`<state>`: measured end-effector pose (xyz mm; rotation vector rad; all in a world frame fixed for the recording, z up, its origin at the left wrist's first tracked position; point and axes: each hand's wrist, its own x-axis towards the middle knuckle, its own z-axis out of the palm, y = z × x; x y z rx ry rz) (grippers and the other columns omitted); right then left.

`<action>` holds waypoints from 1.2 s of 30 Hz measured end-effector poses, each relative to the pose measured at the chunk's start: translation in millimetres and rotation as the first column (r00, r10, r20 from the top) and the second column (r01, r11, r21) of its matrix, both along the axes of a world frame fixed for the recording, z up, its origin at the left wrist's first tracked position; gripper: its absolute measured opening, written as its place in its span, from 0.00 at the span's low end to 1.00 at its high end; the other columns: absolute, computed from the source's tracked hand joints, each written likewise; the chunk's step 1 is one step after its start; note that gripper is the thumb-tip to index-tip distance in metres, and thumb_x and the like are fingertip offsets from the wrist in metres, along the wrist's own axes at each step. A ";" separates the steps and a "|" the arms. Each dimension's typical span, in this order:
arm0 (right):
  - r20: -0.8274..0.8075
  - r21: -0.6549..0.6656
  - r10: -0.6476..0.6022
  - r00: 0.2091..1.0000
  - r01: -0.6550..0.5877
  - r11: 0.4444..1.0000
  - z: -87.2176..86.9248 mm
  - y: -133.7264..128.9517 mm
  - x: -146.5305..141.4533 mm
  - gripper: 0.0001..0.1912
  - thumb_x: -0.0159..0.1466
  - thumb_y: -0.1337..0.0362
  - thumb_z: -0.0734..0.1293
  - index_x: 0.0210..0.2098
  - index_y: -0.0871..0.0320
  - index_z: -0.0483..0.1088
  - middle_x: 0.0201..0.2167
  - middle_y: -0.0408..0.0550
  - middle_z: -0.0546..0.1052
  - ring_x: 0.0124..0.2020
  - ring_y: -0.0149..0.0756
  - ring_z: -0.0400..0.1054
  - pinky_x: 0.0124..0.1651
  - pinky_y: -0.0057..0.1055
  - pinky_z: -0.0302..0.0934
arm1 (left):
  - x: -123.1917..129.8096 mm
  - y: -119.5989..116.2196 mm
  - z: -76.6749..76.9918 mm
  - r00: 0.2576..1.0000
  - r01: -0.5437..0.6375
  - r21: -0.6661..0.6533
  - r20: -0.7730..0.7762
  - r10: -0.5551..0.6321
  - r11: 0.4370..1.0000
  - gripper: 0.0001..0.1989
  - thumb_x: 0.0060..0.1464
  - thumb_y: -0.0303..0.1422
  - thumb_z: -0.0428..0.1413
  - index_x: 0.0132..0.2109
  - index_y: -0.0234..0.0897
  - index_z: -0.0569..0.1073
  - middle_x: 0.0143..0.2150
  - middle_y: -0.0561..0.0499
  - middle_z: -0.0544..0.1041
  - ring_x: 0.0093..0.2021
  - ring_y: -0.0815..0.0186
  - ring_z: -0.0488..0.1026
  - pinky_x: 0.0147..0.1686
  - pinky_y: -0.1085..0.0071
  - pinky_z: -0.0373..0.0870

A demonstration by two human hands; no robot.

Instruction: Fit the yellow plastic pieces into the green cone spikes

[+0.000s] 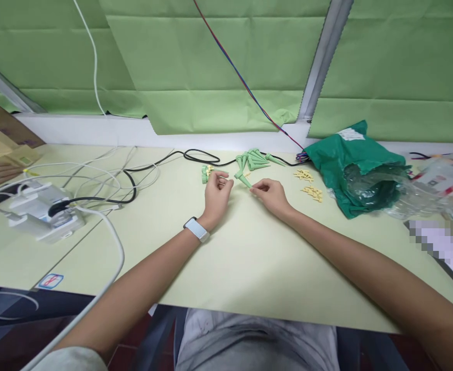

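At the frame's centre, the right hand point(271, 197) pinches a green tapered spike point(244, 180); the left hand point(216, 198) is half-curled, its holding I cannot tell.

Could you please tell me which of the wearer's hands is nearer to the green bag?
Right. The right hand is to the left of the green bag; the left hand is farther off on that same side.

I have a pale table point(257, 268) before me, bearing a green bag point(327, 159). Left of the bag lie 2 clusters of yellow pieces point(312, 194), then a pile of green spikes point(255, 158); farthest left, a white power strip point(70, 221).
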<state>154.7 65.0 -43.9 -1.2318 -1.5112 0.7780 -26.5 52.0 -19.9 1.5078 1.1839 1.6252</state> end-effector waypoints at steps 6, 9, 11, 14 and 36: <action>-0.093 -0.020 0.032 0.995 -0.034 0.999 1.3 -54.0 11.5 0.11 0.56 0.57 0.74 0.29 0.59 0.76 0.30 0.46 0.77 0.32 0.35 0.68 0.36 0.31 0.61 | 7.2 -1.4 -1.2 0.946 0.315 -0.211 -0.013 -0.325 0.925 0.17 0.56 0.47 0.62 0.40 0.36 0.73 0.34 0.49 0.75 0.34 0.64 0.75 0.29 0.71 0.71; -0.139 -0.050 0.103 0.985 -0.111 0.993 5.9 -61.7 14.8 0.14 0.59 0.53 0.73 0.29 0.58 0.74 0.27 0.43 0.75 0.29 0.33 0.66 0.34 0.30 0.59 | 9.0 -6.6 2.0 0.927 0.369 -0.230 0.018 -0.375 0.901 0.18 0.55 0.48 0.62 0.39 0.35 0.74 0.34 0.49 0.77 0.36 0.63 0.77 0.35 0.70 0.74; -0.200 -0.077 0.139 0.970 -0.157 0.985 8.5 -61.0 16.1 0.17 0.62 0.50 0.70 0.29 0.58 0.74 0.27 0.43 0.75 0.29 0.32 0.66 0.34 0.30 0.60 | 9.4 -8.5 3.0 0.907 0.418 -0.260 0.067 -0.415 0.871 0.18 0.54 0.48 0.63 0.38 0.36 0.75 0.34 0.49 0.77 0.36 0.64 0.77 0.39 0.68 0.76; -0.275 -0.080 0.200 0.940 -0.230 0.970 10.0 -58.9 16.8 0.20 0.65 0.48 0.66 0.31 0.59 0.74 0.30 0.46 0.77 0.29 0.32 0.68 0.36 0.30 0.63 | 9.1 -9.1 2.9 0.864 0.497 -0.289 0.076 -0.498 0.818 0.18 0.51 0.46 0.65 0.38 0.36 0.75 0.32 0.51 0.76 0.34 0.65 0.76 0.39 0.67 0.77; -0.177 -0.113 0.416 0.892 -0.438 0.892 18.1 -55.1 26.1 0.19 0.64 0.49 0.68 0.33 0.60 0.75 0.31 0.47 0.77 0.26 0.30 0.67 0.33 0.29 0.66 | 11.1 -19.1 9.5 0.786 0.569 -0.257 -0.109 -0.609 0.781 0.08 0.53 0.35 0.62 0.37 0.34 0.78 0.33 0.48 0.78 0.34 0.65 0.74 0.37 0.69 0.70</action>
